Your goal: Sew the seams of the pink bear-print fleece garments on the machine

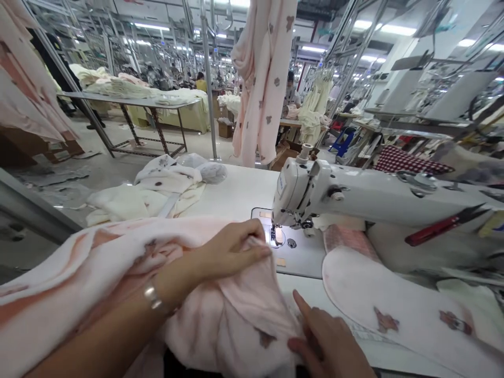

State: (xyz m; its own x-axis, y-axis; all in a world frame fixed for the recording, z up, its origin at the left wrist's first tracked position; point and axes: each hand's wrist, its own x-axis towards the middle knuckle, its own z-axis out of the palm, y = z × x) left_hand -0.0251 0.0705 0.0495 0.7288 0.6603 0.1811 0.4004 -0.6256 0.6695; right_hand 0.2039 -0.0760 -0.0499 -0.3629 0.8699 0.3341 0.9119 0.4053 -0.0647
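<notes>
My left hand (pixel 232 252) lies on a pink fleece garment (pixel 224 325), its fingers bunching a fold just short of the sewing machine's presser foot (pixel 276 236). A metal bangle (pixel 153 296) circles that wrist. At the bottom edge, my right hand (pixel 325 344) touches the fabric's edge with its fingers spread, the index finger extended. The white industrial sewing machine head (pixel 311 194) stands over its needle plate (pixel 289 244). To the right lies a pink oval fleece piece (pixel 394 310) with bear prints.
A red-handled pair of thread snips (pixel 444 226) lies on the machine arm. A cream garment pile (pixel 145 194) sits at the far left of the white worktable. A pink garment (pixel 263 79) hangs ahead. Beyond are long tables, rails, and co-workers among other stations.
</notes>
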